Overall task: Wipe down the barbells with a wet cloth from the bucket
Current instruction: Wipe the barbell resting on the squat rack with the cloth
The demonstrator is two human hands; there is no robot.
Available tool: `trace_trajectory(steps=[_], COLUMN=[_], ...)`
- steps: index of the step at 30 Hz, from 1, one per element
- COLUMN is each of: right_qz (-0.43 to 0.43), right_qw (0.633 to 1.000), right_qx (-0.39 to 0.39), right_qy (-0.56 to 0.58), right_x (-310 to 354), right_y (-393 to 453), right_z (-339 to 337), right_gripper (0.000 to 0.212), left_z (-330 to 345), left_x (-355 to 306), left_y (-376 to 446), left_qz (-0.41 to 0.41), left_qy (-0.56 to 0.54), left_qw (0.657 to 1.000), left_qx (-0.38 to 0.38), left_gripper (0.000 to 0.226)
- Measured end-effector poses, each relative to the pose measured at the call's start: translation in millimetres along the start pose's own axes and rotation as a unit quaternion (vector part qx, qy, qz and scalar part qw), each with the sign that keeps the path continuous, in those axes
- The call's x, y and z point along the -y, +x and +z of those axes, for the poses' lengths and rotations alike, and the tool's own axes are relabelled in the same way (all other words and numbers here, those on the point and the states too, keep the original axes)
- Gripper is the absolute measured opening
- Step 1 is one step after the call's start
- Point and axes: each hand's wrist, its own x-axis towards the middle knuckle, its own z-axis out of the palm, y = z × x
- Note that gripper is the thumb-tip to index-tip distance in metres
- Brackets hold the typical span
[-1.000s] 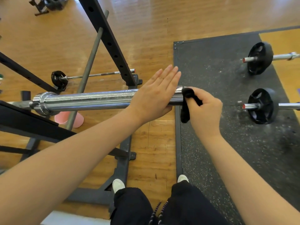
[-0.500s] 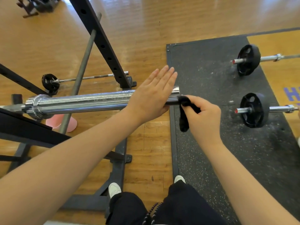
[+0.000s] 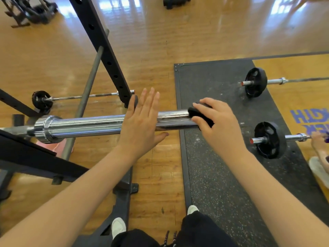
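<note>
Right hand (image 3: 216, 124) presses cloth (image 3: 197, 113) on barbell (image 3: 89, 126).

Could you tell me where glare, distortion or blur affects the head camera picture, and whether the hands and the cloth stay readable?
Head view: window glare streaks the wooden floor at the top; wide-angle distortion bends the rack upright; far equipment is soft. The chrome barbell sleeve carries bright highlights, yet the left hand, right hand and black cloth read clearly.
</note>
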Motion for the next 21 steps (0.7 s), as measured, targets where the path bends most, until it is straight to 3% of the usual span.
trace_trajectory(steps=[7,14,18,21], right_qz=[-0.041,-0.056,-0.056,-0.068], right_qw=[0.995,0.989,0.986,0.983], right_qx=[-0.089,-0.124,-0.147,-0.154], right_qy=[-0.035,-0.057,-0.054,-0.07], right_x=[3.0,1.6,6.9,7.2], right_y=[-5.9,-14.0,-9.8,-10.0], right_z=[8.9,25.3,27.8,30.8], right_gripper=[0.026,0.032,0.025,0.021], left_z=[-5.2,-10.8,-10.2,-9.6], left_x=[54.1,151.1,175.4,182.5], left_y=[-26.5,-99.0,-110.2,-111.4], left_qz=[0.012,-0.122,-0.097,-0.104], left_qy=[-0.038,0.037,0.069,0.058], left_qw=[0.999,0.99,0.988,0.989], left_qx=[-0.028,0.054,0.097,0.083], left_gripper=[0.1,0.104,0.107,0.11])
